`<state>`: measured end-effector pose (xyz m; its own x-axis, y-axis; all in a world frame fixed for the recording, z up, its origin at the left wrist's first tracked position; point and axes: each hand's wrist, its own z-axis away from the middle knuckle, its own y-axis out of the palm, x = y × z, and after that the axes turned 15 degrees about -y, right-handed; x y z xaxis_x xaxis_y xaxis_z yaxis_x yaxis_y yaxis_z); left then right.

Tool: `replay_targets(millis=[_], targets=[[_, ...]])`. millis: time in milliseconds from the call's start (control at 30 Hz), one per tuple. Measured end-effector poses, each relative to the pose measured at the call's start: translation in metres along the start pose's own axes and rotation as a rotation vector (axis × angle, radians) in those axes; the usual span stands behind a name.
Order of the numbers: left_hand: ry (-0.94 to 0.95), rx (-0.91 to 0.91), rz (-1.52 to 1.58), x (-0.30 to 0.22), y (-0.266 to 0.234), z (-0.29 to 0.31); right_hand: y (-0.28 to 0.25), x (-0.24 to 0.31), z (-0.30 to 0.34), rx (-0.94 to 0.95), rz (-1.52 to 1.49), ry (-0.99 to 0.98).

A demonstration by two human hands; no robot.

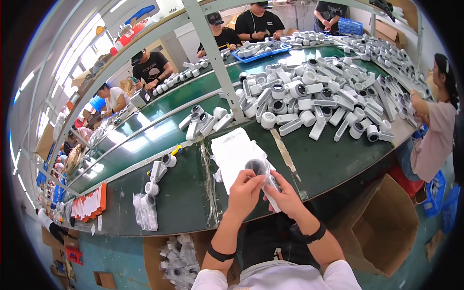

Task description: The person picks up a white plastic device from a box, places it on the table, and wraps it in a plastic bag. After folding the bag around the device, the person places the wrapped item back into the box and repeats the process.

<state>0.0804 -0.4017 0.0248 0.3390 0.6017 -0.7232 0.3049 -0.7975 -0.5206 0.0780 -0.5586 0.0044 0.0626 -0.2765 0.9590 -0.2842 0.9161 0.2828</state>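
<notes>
Close in front of me, both my hands hold a white handheld fan (272,189) with a round, dark-grey head and a straight handle. The fingers of my left hand (245,189) pinch near the base of the head. My right hand (288,195) wraps round the handle, its thumb along the side. Just beyond lies a stack of thin white sheets or bags (234,152) on the green table (183,188). Two more white fans (157,173) lie to the left, beside a yellow-handled tool (177,149). Nearer the edge is a clear-bagged bundle (145,212).
A large pile of white fans (314,92) covers the far right of the table. A metal post (217,58) rises from the bench. Orange-and-white boxes (89,203) stand at left. Open cartons (382,224) sit below the edge. Several people work across the belt; another person (432,116) is at right.
</notes>
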Motion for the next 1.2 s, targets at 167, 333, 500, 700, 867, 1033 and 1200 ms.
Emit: replay_targets(millis=[167, 333, 500, 700, 867, 1033, 1200], targets=[[0.263, -0.235, -0.241, 0.005, 0.007, -0.001, 0.007, 0.0, -0.004, -0.133, -0.156, -0.085], [0.083, -0.14, 0.127, 0.011, 0.012, 0.005, 0.005, 0.002, -0.005, -0.074, -0.334, -0.06], [-0.122, -0.192, 0.335, 0.015, 0.016, -0.001, 0.009, 0.002, -0.001, -0.1, -0.341, -0.09], [0.099, 0.065, 0.225, -0.014, 0.015, 0.005, 0.004, -0.03, -0.011, -0.192, 0.102, -0.336], [0.077, 0.2, 0.26, -0.008, 0.017, 0.018, 0.002, -0.022, -0.012, -0.324, -0.124, -0.423], [0.037, -0.051, 0.192, -0.006, 0.023, 0.021, 0.001, -0.013, -0.008, -0.302, -0.157, -0.298], [-0.152, 0.041, 0.298, 0.023, 0.021, 0.029, 0.011, -0.015, -0.012, -0.361, -0.192, -0.365]])
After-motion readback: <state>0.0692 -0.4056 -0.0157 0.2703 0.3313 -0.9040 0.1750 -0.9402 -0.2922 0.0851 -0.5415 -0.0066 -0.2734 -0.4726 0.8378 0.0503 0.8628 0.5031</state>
